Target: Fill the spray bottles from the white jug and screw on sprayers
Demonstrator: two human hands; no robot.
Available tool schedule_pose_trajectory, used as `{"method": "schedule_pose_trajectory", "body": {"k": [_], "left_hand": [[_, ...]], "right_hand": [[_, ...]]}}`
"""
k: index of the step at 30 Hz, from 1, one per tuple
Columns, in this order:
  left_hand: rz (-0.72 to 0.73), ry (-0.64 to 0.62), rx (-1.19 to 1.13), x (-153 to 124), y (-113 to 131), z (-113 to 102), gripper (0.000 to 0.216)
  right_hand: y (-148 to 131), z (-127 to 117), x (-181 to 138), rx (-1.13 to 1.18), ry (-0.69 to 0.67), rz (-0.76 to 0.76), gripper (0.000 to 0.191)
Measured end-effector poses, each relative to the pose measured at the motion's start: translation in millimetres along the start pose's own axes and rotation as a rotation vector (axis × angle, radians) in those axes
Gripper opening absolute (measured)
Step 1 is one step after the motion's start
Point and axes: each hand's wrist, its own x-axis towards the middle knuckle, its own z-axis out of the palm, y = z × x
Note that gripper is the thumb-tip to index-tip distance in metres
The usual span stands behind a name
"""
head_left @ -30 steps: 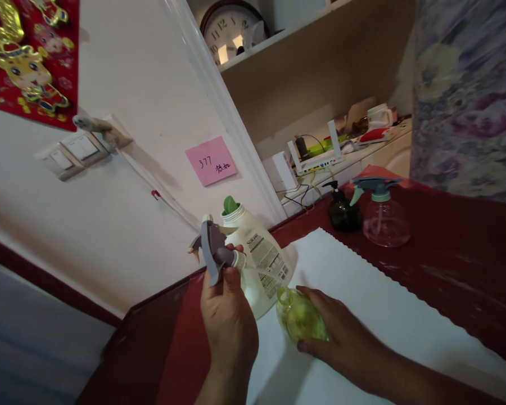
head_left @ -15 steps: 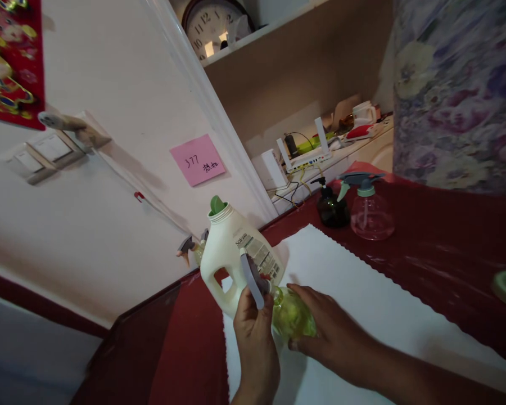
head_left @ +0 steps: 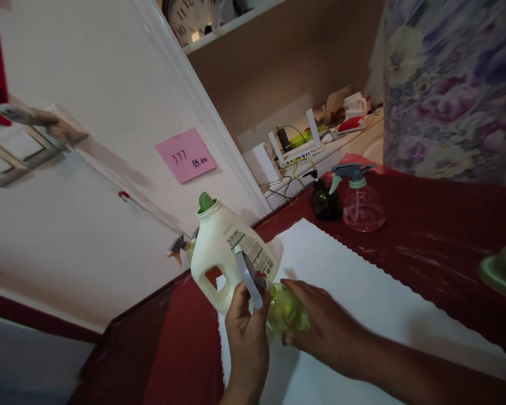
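A translucent yellow-green spray bottle point(head_left: 287, 310) is held tilted between my two hands, above the white sheet. My left hand point(head_left: 247, 329) grips its grey spray head point(head_left: 249, 275) at the neck end. Around the rounded body my right hand point(head_left: 320, 318) is closed, fingers on the upper side and thumb below. Just behind, a cream detergent jug point(head_left: 223, 236) stands with its mouth uncapped and a green spout point(head_left: 205, 200) showing. Whether the spray head is seated tight on the neck, I cannot tell.
A white sheet point(head_left: 362, 292) lies on the dark red table cover point(head_left: 438, 225). Beyond it stand a dark pump bottle point(head_left: 325, 201) and a pink spray bottle point(head_left: 365, 208). Another sprayer point(head_left: 177, 246) shows behind the jug, and a green object point(head_left: 504, 273) sits at right.
The camera view has shifted slightly, so the scene sits further left. Both hands keep their hold on the spray bottle, with little visible change in its pose.
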Motion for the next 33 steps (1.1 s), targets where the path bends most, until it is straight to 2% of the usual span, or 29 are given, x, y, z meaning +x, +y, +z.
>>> {"method": "schedule_pose_trajectory", "body": {"k": [3,8,20,27,30,33], "left_hand": [[-0.009,-0.036,0.025,2.2,-1.4,-1.1,0.034],[0.071,-0.043,0.134,5.1,2.8,-2.0,0.031],[0.089,-0.029,0.188,-1.1,6.5,2.3,0.039],[0.051,-0.108,0.132,0.6,0.1,-0.4,0.032],[0.090,-0.130,0.161,2.3,0.1,-1.0,0.030],[0.139,-0.145,0.162,3.2,1.7,-1.3,0.028]], "right_hand": [[-0.5,-0.2,0.7,-0.013,0.008,-0.017,0.056],[-0.4,0.4,2.9,-0.024,0.030,-0.033,0.051],[-0.8,-0.7,-0.8,-0.033,0.022,-0.049,0.063],[-5.0,-5.2,-2.1,0.052,-0.014,-0.028,0.080],[-9.1,-5.8,-6.2,0.122,-0.043,-0.009,0.087],[-6.5,-3.6,-9.9,0.138,0.027,0.054,0.091]]}}
